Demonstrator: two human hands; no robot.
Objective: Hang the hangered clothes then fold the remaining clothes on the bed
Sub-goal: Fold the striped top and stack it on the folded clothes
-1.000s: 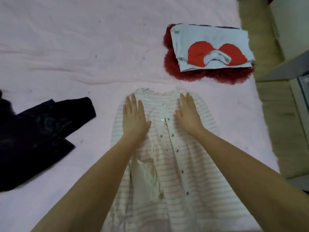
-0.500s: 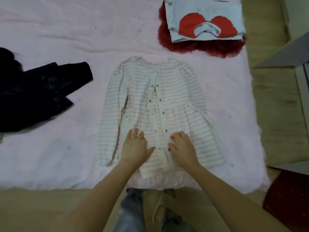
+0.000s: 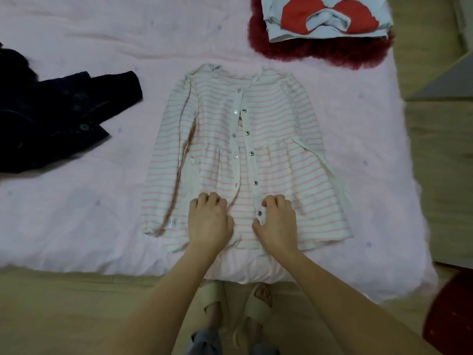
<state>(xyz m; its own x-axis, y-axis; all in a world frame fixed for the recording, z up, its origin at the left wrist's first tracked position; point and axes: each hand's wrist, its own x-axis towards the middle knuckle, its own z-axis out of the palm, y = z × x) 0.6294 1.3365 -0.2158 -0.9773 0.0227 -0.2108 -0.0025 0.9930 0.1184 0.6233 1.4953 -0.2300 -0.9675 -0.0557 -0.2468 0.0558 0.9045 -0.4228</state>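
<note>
A pink blanket covers the bed (image 3: 76, 213) above a wooden floor (image 3: 64, 303). I see the white pink-striped snap-button dress (image 3: 276, 119) lying flat in the middle. My left hand (image 3: 208, 221) and right hand (image 3: 277, 221) rest curled on its hem, though I cannot tell if they pinch it. The black garment (image 3: 51, 119) is cut off at left.

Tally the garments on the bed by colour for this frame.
Pink-and-white striped snap-front dress: 1
Dark navy buttoned jacket: 1
Light blue folded top with red bow print: 1
Dark red fluffy garment: 1
Total: 4
</note>
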